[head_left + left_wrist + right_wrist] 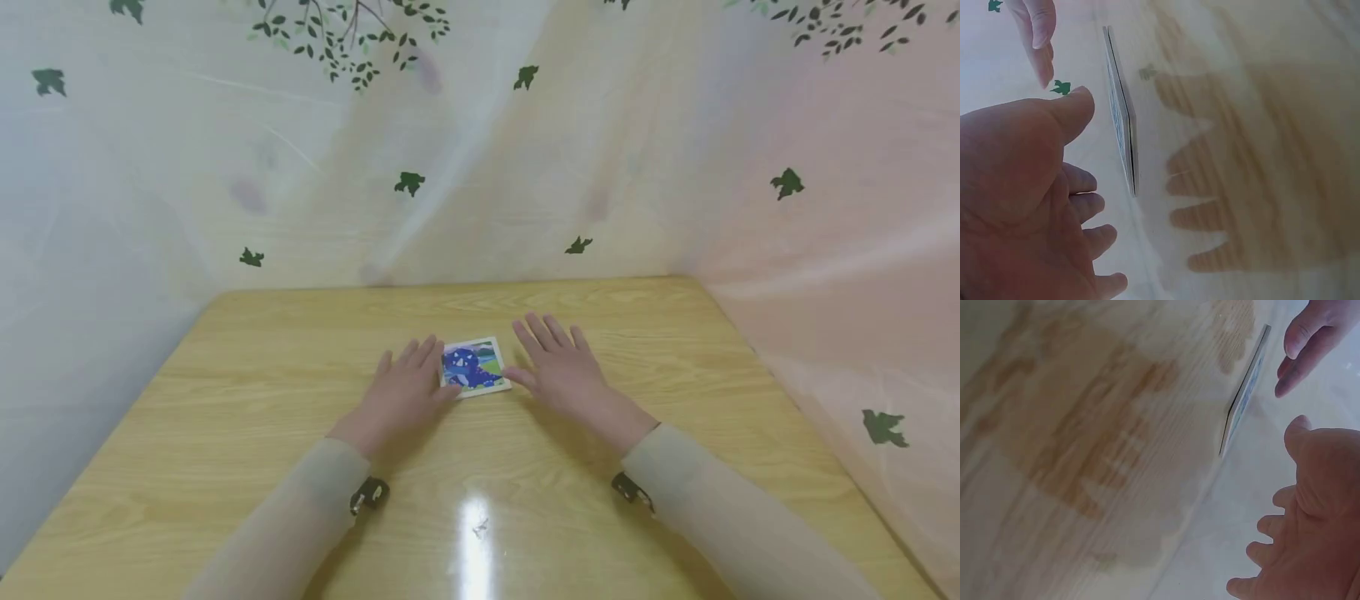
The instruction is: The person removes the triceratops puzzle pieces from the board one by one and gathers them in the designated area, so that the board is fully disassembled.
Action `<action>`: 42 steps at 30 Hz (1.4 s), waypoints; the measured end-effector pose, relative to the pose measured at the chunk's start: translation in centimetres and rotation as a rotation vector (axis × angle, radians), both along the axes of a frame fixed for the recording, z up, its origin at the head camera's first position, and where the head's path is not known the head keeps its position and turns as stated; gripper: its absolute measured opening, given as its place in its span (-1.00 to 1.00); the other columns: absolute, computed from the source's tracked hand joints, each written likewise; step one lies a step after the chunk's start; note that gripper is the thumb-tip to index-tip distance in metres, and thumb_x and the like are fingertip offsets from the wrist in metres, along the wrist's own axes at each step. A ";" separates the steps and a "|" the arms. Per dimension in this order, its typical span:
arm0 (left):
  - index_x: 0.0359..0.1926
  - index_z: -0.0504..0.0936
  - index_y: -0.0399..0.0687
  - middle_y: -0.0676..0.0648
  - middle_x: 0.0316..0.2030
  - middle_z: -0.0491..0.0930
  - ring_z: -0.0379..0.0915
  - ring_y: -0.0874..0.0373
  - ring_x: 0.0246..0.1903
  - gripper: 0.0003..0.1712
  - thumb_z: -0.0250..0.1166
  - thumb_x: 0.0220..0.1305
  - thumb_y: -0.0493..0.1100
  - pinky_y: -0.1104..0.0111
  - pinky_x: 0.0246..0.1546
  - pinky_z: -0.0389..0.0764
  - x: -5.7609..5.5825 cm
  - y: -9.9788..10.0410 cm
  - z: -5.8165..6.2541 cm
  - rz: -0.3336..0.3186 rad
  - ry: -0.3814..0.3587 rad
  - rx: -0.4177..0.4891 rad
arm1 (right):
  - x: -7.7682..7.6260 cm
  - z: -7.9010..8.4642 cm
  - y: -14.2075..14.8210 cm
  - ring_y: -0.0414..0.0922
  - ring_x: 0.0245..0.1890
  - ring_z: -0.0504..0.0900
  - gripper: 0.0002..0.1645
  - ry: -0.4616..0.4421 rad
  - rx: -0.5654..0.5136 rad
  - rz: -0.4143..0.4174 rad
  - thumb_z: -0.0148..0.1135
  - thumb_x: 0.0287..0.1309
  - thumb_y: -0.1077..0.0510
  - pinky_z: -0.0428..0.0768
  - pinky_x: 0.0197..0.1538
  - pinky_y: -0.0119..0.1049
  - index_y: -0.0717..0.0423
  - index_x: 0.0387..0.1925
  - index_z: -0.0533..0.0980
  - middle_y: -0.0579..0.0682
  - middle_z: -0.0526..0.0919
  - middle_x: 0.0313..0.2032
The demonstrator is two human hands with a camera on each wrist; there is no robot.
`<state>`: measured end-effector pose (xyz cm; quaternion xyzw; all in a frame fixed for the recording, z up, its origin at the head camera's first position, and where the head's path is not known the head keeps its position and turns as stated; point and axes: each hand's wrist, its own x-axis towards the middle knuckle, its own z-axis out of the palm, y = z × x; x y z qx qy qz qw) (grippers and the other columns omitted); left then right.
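Card (474, 367) lies flat on counter (225, 417): judged thin, light, stiff; take by edges. Left hand (405, 392), right hand (562, 371) flank it, fingers spread, holding nothing.

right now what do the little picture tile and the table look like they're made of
The picture tile looks like thin stiff card or board with a printed, slightly glossy face: white border, blue figure, and a slim flat edge in the wrist views. It may be a puzzle, though no seams show clearly. The table looks like light wood or wood-look laminate with a glossy finish: grain lines run across it and it mirrors a bright glare.
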<state>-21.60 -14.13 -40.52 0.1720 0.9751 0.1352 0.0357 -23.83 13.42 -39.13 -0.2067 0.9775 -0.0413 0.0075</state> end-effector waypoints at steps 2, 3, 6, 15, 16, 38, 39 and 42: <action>0.78 -0.01 -0.15 -0.20 0.77 -0.10 -0.22 -0.25 0.73 0.00 0.03 0.70 0.36 -0.29 0.67 -0.24 -0.3 0.1 0.0 0.003 -0.013 0.014 | -0.4 0.0 -0.1 0.18 0.76 -0.23 0.02 -0.022 -0.024 0.009 -0.10 0.70 -0.41 -0.23 0.71 0.32 -0.01 0.82 -0.15 0.12 -0.19 0.78; 0.78 0.00 -0.15 -0.20 0.77 -0.10 -0.21 -0.25 0.73 0.00 0.03 0.70 0.37 -0.29 0.67 -0.24 -0.4 0.0 -0.1 0.004 -0.018 0.015 | -0.5 -0.1 -0.2 0.20 0.76 -0.22 0.02 -0.032 -0.035 0.016 -0.09 0.70 -0.40 -0.21 0.70 0.33 0.00 0.82 -0.14 0.12 -0.18 0.78; 0.78 0.01 -0.18 -0.22 0.76 -0.08 -0.20 -0.28 0.73 0.00 0.06 0.70 0.35 -0.30 0.67 -0.22 -0.8 0.0 -0.3 -0.001 -0.029 0.022 | -1.0 -0.3 -0.4 0.24 0.75 -0.17 0.03 -0.060 -0.064 0.037 -0.05 0.70 -0.39 -0.14 0.70 0.36 0.02 0.82 -0.12 0.14 -0.14 0.77; 0.77 0.05 -0.21 -0.25 0.75 -0.04 -0.18 -0.28 0.72 0.03 0.17 0.66 0.31 -0.28 0.67 -0.23 -1.4 -0.5 -0.6 -0.014 -0.084 0.034 | -2.5 -1.7 -0.7 0.31 0.73 -0.07 0.02 -0.069 -0.131 0.082 -0.02 0.69 -0.39 -0.08 0.67 0.42 0.07 0.81 -0.04 0.21 -0.04 0.76; 0.76 0.07 -0.21 -0.25 0.75 -0.03 -0.17 -0.28 0.72 0.02 0.19 0.65 0.32 -0.27 0.67 -0.23 -1.5 -0.5 -0.8 -0.018 -0.085 0.038 | -2.6 -1.7 -0.7 0.31 0.73 -0.07 0.02 -0.076 -0.136 0.083 -0.02 0.69 -0.38 -0.09 0.67 0.42 0.08 0.80 -0.04 0.22 -0.04 0.76; 0.71 0.21 -0.29 -0.33 0.72 0.06 -0.13 -0.37 0.70 -0.02 0.32 0.59 0.21 -0.32 0.66 -0.19 -3.7 -2.0 -1.4 -0.141 -0.098 0.118 | -3.8 -1.4 -3.1 0.25 0.68 0.17 -0.04 -0.079 -0.278 0.118 0.23 0.64 -0.20 0.02 0.70 0.26 0.17 0.75 0.14 0.27 0.25 0.66; 0.71 0.19 -0.27 -0.31 0.72 0.05 -0.14 -0.36 0.71 -0.01 0.30 0.60 0.22 -0.30 0.66 -0.19 -3.9 -2.1 -1.5 -0.147 -0.099 0.113 | -3.9 -1.4 -3.4 0.24 0.67 0.20 -0.04 -0.081 -0.286 0.120 0.25 0.62 -0.20 0.04 0.70 0.25 0.17 0.74 0.15 0.26 0.26 0.66; 0.73 0.18 -0.25 -0.28 0.72 0.06 -0.14 -0.34 0.71 0.00 0.28 0.61 0.25 -0.29 0.67 -0.20 -4.1 -2.2 -1.6 -0.160 -0.099 0.105 | -3.9 -1.4 -4.2 0.22 0.65 0.25 -0.05 -0.088 -0.287 0.129 0.28 0.60 -0.20 0.12 0.69 0.20 0.15 0.73 0.20 0.21 0.28 0.66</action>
